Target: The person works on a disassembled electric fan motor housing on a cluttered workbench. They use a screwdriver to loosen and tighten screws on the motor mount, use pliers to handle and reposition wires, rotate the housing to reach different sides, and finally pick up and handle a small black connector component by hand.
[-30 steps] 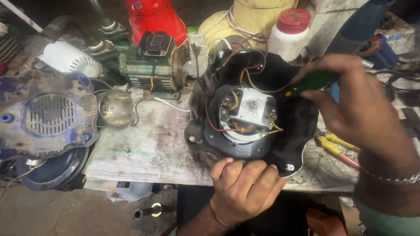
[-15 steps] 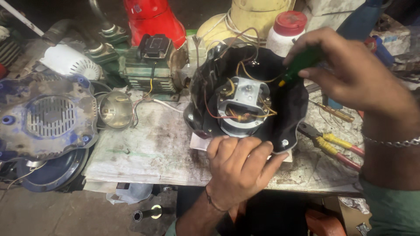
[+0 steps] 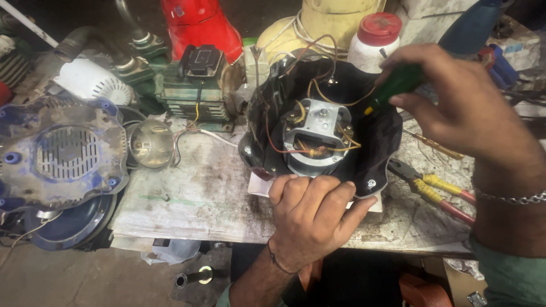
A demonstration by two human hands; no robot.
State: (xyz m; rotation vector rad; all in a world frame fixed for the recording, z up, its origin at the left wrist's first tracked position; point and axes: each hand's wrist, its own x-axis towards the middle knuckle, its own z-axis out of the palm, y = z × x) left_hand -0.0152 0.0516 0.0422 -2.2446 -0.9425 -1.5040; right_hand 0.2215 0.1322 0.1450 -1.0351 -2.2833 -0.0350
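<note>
A black round appliance housing [image 3: 375, 145] lies open on the workbench, with a silver motor [image 3: 318, 133] and red, yellow and brown wires inside it. My left hand [image 3: 313, 219] grips the housing's near rim and steadies it. My right hand [image 3: 460, 105] holds a green-handled screwdriver [image 3: 395, 85], its tip pointing down into the housing at the motor's right side. The tip itself is hard to make out among the wires.
Pliers with yellow and red grips [image 3: 438, 190] lie right of the housing. A blue grilled cover [image 3: 62, 153] and a shiny metal bowl [image 3: 151, 142] sit at the left. A green motor block [image 3: 193, 85], a red tank [image 3: 199, 25] and a white red-capped bottle [image 3: 375, 40] stand behind.
The view has shifted so the housing sits more central. My right hand with the screwdriver has moved up and left, closer to the motor. My left hand stays on the near rim.
</note>
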